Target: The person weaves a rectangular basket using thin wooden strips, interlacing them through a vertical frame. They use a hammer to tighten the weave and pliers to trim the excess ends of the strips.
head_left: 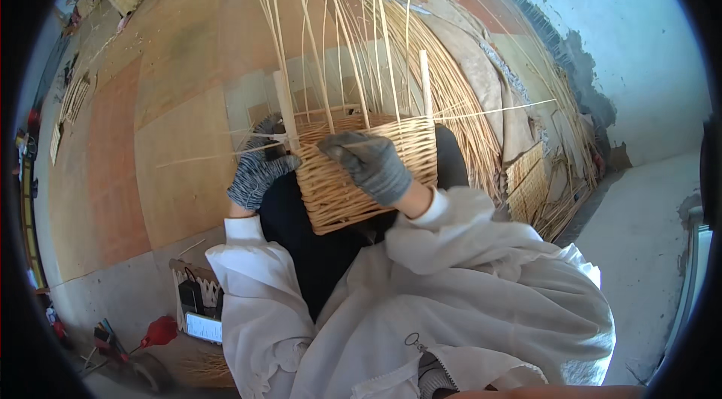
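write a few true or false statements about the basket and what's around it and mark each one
1. The left hand is at the woven basket's left corner, and the right hand is at its front wall. True.
2. Both hands are bare. False: both wear grey gloves.
3. A spread of loose canes lies on the floor to the right of the basket. True.
4. Nothing sticks up above the basket's rim. False: long thin strands and two thicker posts rise above it.
5. A lit screen shows at the lower left. True.
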`<state>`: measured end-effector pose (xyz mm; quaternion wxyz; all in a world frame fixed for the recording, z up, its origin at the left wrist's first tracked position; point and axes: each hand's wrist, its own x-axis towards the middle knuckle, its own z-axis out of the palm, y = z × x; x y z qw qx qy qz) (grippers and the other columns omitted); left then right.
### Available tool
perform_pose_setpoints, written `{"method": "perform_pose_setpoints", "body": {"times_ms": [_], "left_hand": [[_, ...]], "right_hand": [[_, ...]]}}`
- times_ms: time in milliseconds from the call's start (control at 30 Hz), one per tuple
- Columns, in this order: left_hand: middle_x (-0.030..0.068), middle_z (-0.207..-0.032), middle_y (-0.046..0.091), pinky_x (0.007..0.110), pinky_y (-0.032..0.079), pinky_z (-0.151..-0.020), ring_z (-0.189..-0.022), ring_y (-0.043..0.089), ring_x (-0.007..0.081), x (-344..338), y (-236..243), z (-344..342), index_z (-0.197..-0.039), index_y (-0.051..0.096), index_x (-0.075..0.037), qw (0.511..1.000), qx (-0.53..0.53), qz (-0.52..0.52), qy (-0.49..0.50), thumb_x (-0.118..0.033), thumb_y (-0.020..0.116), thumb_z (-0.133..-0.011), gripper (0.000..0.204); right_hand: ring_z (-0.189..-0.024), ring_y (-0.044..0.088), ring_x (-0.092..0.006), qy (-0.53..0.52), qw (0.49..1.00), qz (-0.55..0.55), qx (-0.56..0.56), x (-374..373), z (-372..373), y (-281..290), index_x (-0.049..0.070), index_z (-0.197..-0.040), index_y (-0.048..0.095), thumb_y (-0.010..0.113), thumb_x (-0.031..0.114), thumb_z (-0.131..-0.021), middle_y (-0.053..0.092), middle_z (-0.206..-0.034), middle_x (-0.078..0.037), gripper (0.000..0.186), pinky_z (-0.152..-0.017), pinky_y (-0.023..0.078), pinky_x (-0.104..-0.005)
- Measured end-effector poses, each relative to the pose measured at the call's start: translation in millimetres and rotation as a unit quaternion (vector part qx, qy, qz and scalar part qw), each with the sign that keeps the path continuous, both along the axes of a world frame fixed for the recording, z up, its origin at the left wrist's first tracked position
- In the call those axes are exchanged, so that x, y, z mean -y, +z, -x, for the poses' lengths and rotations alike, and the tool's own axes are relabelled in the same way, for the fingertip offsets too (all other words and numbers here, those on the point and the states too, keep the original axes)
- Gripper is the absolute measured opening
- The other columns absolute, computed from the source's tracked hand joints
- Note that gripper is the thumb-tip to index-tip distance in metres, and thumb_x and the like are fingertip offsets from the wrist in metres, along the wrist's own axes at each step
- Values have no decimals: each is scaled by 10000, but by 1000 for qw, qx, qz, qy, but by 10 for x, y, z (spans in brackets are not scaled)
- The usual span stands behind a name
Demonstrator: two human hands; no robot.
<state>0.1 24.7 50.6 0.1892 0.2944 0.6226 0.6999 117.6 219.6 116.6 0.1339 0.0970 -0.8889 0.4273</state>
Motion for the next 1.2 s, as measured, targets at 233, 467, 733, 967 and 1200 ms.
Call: {"method": "perform_pose_setpoints", "body": {"times_ms": [233,467,733,967,1200], "left_hand": [[77,-1040,562,306,455,-832,-951,543,203,56,-445,-369,-1176,523,-41,919,-275,158,235,-85,748,-684,542],[74,-1016,637,303,481,-782,-840,610,161,-37,34,-513,-1177,573,-120,968,-138,155,140,-20,631,-766,427],[110,-1020,650,350,492,-775,-904,633,279,-330,1013,-420,-1188,527,-111,709,-274,650,13,-392,653,-773,517],[131,-1018,635,392,484,-793,-946,609,304,-399,740,-791,-1184,511,-61,768,-328,526,160,-427,630,-786,554],[156,-1231,497,482,162,-1080,-1218,402,294,-1127,386,-1011,-1237,473,-21,715,-503,465,139,-508,556,-787,669]], "right_hand": [[-834,631,-299,5,984,-174,-40,436,-47,106,51,-1055,597,558,122,-806,620,-986,-151,262,-721,526,-350],[-871,614,-313,-56,978,-194,56,783,-285,246,24,-1106,554,504,179,-817,587,-1047,-178,332,-713,520,-384],[-712,649,-226,19,916,376,138,-319,-124,-180,9,-1014,604,571,172,-858,641,-880,-136,228,-552,535,-308],[-484,613,-200,-212,820,466,257,-573,-23,-158,-13,-841,609,579,136,-843,628,-652,-117,153,-402,493,-289],[-669,634,-191,-79,963,-100,236,-689,252,-56,5,-843,638,605,123,-803,625,-828,-117,128,-593,521,-273]]}}
